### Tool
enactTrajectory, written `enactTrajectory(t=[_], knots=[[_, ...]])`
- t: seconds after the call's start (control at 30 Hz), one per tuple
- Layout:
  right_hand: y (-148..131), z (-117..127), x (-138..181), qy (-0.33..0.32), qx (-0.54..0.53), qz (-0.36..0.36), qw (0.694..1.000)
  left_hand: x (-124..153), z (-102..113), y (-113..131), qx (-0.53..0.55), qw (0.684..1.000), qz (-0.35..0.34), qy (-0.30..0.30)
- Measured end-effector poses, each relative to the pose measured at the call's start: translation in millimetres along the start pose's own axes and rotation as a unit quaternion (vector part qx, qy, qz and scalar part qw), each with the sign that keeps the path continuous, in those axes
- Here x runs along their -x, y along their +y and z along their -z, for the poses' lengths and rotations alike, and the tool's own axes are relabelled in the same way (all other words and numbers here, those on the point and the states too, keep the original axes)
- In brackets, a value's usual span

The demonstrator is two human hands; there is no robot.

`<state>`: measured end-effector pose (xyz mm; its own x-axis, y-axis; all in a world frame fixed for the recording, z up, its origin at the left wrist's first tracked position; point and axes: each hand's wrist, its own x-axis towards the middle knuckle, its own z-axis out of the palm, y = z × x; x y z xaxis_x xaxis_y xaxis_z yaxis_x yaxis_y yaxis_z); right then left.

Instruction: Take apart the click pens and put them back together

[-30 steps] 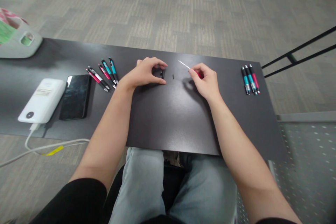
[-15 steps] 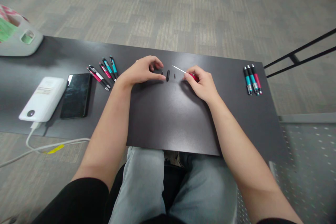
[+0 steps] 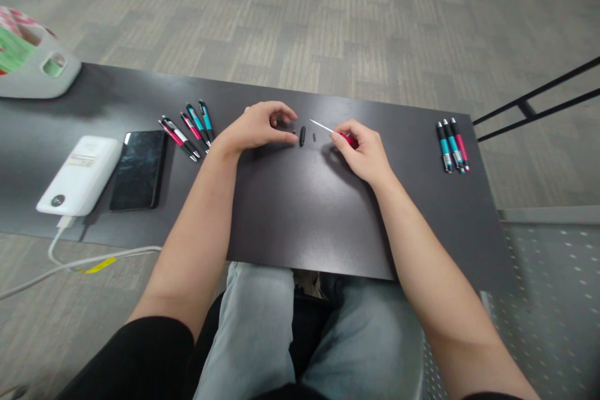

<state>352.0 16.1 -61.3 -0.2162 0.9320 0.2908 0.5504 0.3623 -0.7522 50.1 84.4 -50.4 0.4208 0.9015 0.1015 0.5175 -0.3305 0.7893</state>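
My right hand (image 3: 363,147) is closed round a red pen barrel (image 3: 347,139), most of it hidden by the fingers. A thin, pale pen refill (image 3: 321,126) sticks out from it to the upper left. My left hand (image 3: 269,125) hovers at the left with thumb and fingers apart, curved and holding nothing visible. Just right of its fingertips a black pen grip piece (image 3: 302,136) lies on the dark table (image 3: 304,219). Between that piece and my right hand is a small dark part (image 3: 314,137). Another tiny dark part (image 3: 294,132) shows by my left thumb.
Several pink and teal pens (image 3: 192,128) lie left of my left hand. Beyond them are a black phone (image 3: 138,169) and a white power bank (image 3: 79,175) with a cable. More pens (image 3: 452,145) sit near the right edge. A white container (image 3: 51,75) stands far left.
The whole view has shifted slightly. Both hands keep nearly the same pose, and the small parts between them stay in place on the table.
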Motion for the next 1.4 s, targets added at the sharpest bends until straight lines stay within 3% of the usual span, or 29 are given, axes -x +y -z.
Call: enactTrajectory(t=[0.1,0.27,0.4,0.5,0.6,0.8,0.97,1.17,1.4], knots=[[-3,1,1,0.001,0.003,0.006,1.0,-1,-10,17,0.041,0.997,-0.057,0.044],[-2,2,1,0.005,0.007,0.001,1.0,-7,-30,33,0.052,0.99,-0.111,0.068],[13,3,-2,0.062,0.001,-0.022,0.998,-9,-29,30,0.024,0.979,-0.104,0.176],[24,4,-3,0.115,0.001,-0.033,0.993,-5,-31,34,-0.04,0.971,-0.106,0.211],[26,5,-4,0.113,0.015,-0.045,0.993,2,-43,48,-0.135,0.965,-0.132,0.181],[15,5,-2,0.02,0.06,-0.024,0.998,9,-69,65,-0.208,0.959,-0.182,0.067],[11,4,2,-0.018,0.086,0.01,0.996,11,-61,62,-0.188,0.966,-0.178,-0.004],[9,9,2,-0.046,0.058,0.003,0.997,10,-38,49,-0.172,0.981,-0.075,0.052],[6,22,-2,-0.091,0.004,0.019,0.996,8,-47,49,-0.188,0.979,-0.073,0.04]])
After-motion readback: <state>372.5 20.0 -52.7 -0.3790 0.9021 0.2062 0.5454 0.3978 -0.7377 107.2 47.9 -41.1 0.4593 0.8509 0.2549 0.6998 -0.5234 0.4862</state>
